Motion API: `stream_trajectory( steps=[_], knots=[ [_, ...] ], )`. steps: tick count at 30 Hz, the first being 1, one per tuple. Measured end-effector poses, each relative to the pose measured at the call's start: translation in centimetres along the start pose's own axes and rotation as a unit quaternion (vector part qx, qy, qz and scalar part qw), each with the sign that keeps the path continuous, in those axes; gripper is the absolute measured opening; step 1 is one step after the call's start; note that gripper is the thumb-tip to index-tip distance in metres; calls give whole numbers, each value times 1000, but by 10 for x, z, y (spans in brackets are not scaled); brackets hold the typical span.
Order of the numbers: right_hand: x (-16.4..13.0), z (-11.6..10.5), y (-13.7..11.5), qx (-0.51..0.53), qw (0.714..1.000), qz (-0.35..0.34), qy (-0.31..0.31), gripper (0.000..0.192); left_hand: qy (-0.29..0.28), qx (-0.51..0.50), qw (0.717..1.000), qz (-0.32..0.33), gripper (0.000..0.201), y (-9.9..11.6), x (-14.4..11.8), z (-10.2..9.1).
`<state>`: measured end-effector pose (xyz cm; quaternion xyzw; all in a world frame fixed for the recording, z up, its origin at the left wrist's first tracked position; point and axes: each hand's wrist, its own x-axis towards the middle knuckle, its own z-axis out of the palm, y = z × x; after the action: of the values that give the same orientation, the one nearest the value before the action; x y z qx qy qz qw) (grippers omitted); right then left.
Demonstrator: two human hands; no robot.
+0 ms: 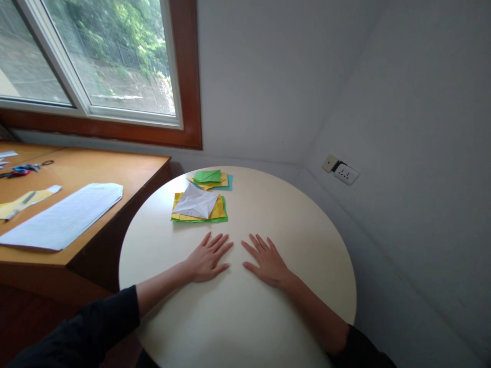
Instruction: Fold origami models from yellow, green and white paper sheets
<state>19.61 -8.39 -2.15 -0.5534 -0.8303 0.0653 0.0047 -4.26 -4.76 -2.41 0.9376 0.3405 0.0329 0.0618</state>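
Round cream table (307, 266) holds my flat, empty left hand (209, 260) and right hand (268, 263). Near its far edge sits a white folded paper (196, 202) on yellow sheets; I should reach gently.

Setting: a home study or small office corner. Evidence noted: wooden desk (76, 174) left of the left hand (207, 258), bearing printed sheets (65, 217) and scissors (23, 169); wood-framed window (115, 66) beyond; wall socket (345, 173) right of the right hand (268, 263).
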Motion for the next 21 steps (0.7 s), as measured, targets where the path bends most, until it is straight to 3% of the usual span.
stream_trajectory(
  steps=[10,21],
  knots=[
    [0,1,0,7,1000,1,15,59,-9,-10,1000,-4,64,1,0,-3],
    [-2,2,3,78,995,24,58,47,36,-52,998,-19,61,-2,-2,2]
  ],
)
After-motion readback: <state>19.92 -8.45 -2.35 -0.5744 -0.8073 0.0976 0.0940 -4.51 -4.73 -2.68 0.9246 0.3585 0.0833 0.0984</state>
